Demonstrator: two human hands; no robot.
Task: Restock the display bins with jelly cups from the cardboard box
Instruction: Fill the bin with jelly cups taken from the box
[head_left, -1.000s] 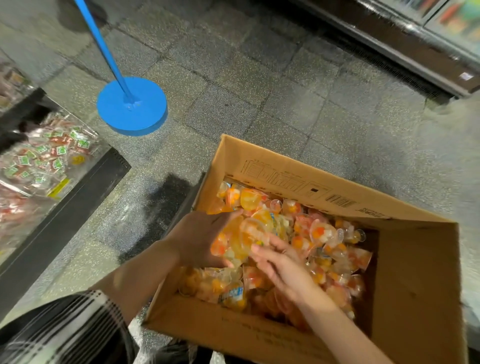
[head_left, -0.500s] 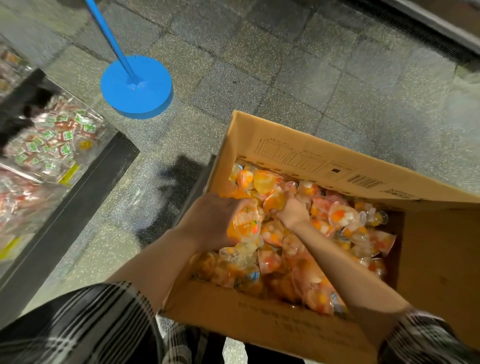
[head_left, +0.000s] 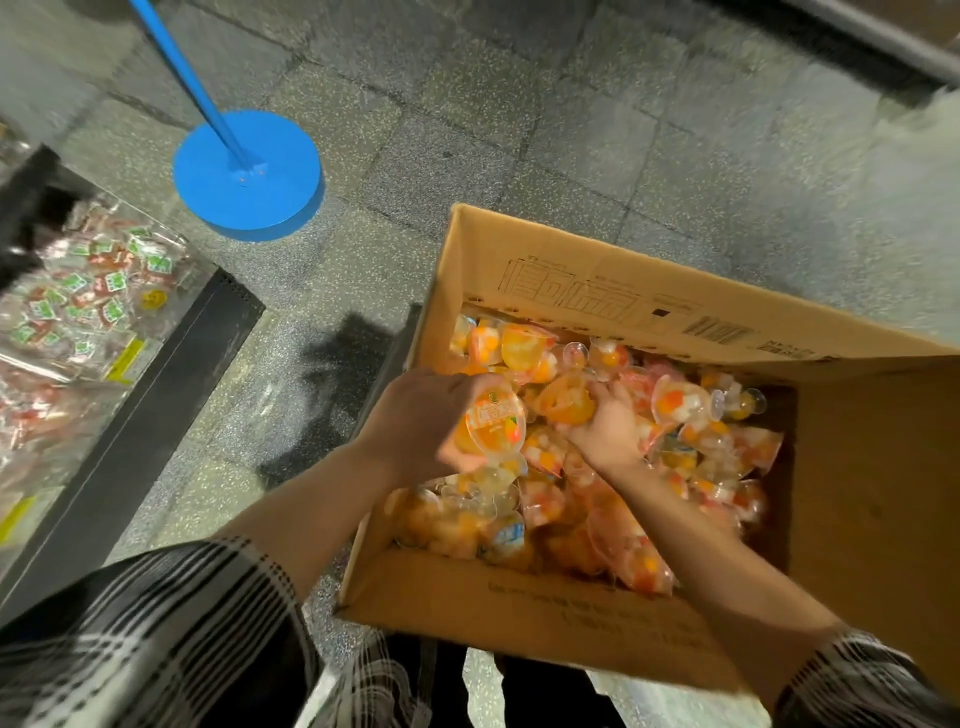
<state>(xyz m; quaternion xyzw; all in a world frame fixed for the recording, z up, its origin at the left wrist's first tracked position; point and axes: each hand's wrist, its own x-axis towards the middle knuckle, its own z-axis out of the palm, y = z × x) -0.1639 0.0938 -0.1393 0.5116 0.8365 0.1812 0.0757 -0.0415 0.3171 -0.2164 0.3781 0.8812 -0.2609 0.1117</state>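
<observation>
The restocking looks far from finished: the box sits on the floor heaped with jelly cups, orange and pink ones piled from wall to wall, so most of the stock has yet to leave it. Both hands are down in the pile gathering a load. The left hand has its grip curled round an orange cup whose printed lid faces up, with what may be more cups bunched beneath it, though blur hides how many. The right hand is sunk among the cups near the middle of the box, its fingers folded over an orange cup; the grip seems closed on it, but the fingertips are buried, so that is a judgement. The bin stands at the far left, well apart from the box, and already holds wrapped sweets with red and green labels; whether it takes these cups, or another bin out of view does, cannot be told. Between box and bin lie bare floor tiles and the dark edge of the display stand. A blue pole base rests on the floor beyond that gap, off the direct line, so it should not hinder a carry. The raised far flap of the box does not stand in the way either.
</observation>
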